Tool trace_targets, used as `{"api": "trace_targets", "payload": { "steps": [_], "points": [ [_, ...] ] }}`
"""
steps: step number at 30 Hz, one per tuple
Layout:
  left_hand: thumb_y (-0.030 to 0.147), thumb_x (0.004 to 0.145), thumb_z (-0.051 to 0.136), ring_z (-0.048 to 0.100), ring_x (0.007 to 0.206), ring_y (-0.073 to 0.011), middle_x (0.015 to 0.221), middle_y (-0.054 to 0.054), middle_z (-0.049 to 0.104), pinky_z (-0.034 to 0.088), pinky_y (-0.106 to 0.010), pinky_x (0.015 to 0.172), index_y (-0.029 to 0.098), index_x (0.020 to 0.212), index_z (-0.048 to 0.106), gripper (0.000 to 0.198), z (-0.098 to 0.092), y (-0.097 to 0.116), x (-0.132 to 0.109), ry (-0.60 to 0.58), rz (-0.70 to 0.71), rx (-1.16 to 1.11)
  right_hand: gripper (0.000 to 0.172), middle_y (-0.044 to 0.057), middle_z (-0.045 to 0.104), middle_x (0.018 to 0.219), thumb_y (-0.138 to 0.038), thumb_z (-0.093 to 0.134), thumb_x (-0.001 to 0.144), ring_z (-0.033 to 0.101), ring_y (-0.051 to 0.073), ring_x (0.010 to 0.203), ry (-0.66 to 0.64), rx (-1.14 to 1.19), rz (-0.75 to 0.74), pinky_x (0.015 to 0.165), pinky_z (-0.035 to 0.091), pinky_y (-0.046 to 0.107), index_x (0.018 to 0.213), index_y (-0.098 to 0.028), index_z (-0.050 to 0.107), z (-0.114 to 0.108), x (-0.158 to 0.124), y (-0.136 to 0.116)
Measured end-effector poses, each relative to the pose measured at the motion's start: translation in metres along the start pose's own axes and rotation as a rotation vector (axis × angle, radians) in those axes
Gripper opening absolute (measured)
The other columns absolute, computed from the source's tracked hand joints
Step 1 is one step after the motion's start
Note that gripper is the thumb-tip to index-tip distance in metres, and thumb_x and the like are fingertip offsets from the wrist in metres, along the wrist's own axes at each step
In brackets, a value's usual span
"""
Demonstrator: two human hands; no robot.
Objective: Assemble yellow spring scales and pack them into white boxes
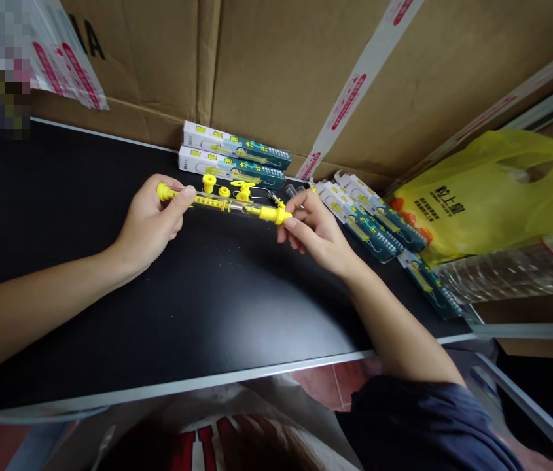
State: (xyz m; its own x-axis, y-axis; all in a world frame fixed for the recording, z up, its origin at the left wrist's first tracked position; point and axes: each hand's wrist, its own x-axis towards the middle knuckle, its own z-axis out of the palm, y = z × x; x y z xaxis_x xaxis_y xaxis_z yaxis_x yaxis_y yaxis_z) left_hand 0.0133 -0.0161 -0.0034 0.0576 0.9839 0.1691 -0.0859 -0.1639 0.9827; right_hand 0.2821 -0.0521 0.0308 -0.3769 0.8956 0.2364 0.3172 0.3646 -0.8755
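Note:
A clear tubular spring scale (227, 205) with yellow end caps is held level above the black table. My left hand (151, 219) closes its thumb and fingers around the scale's left end, by the yellow cap. At the other end, my right hand (313, 229) pinches the yellow end piece (276, 214) between thumb and fingertips. Just behind the scale lie loose yellow parts: a cap (209, 183), a small ring (224, 191) and a flanged piece (243, 191). A metal wire hook lies beside them, and clear tubes (292, 191) are partly hidden by my right hand.
Two printed spring scale boxes (234, 167) lie against a big cardboard carton (266, 72). Several more boxes (362, 219) lie to the right, near a yellow plastic bag (492, 196) and a clear plastic bottle (497, 278). The table's pale front edge (237, 378) runs before me.

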Motion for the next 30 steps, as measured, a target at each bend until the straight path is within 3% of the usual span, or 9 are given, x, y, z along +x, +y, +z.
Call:
{"api": "trace_targets", "payload": {
  "steps": [10,17,21,26,30],
  "points": [
    [0.03,0.082,0.073,0.033,0.039,-0.0061,0.055,0.009,0.041,0.023,-0.02,0.034,0.022,0.086,0.049,0.025,0.0014,-0.0004,-0.0032,-0.019,0.02,0.005,0.052,0.0,0.06,0.062,-0.058,0.035,0.103,0.047,0.007,0.05,0.012,-0.117,0.04,0.046,0.037,0.02,0.072,-0.019,0.05,0.0037,-0.0005,0.0069],
    [0.033,0.083,0.072,0.032,0.037,-0.006,0.052,0.01,0.038,0.022,-0.019,0.033,0.022,0.087,0.049,0.026,0.0003,-0.0016,-0.0016,-0.005,0.028,-0.022,0.033,-0.005,0.062,0.069,-0.054,0.059,0.095,0.048,0.008,0.051,0.024,0.002,-0.007,0.048,0.038,0.021,0.096,-0.024,0.045,0.0022,0.0,0.0031],
    [0.034,0.083,0.072,0.032,0.037,-0.0059,0.053,0.01,0.037,0.022,-0.019,0.034,0.022,0.086,0.048,0.027,0.0006,0.0002,-0.0025,-0.005,0.013,-0.021,0.031,-0.005,0.062,0.068,-0.051,0.054,0.098,0.047,0.008,0.051,0.024,-0.033,-0.011,0.049,0.037,0.021,0.09,-0.023,0.045,0.0033,-0.0008,0.0027],
    [0.035,0.082,0.074,0.033,0.039,-0.0066,0.055,0.008,0.04,0.023,-0.02,0.035,0.022,0.086,0.049,0.029,0.0012,0.0019,-0.0038,-0.007,0.015,0.003,0.047,-0.002,0.06,0.061,-0.056,0.038,0.103,0.047,0.008,0.051,0.019,-0.157,0.017,0.049,0.037,0.022,0.074,-0.021,0.048,0.0053,-0.0008,0.0068],
    [0.037,0.081,0.075,0.033,0.039,-0.0069,0.055,0.008,0.04,0.022,-0.021,0.035,0.023,0.086,0.049,0.03,0.0004,0.0008,-0.0032,-0.006,0.01,0.002,0.048,-0.001,0.06,0.063,-0.058,0.035,0.103,0.047,0.008,0.051,0.03,-0.162,0.034,0.048,0.036,0.022,0.076,-0.021,0.049,0.0055,-0.0007,0.0078]
  ]
}}
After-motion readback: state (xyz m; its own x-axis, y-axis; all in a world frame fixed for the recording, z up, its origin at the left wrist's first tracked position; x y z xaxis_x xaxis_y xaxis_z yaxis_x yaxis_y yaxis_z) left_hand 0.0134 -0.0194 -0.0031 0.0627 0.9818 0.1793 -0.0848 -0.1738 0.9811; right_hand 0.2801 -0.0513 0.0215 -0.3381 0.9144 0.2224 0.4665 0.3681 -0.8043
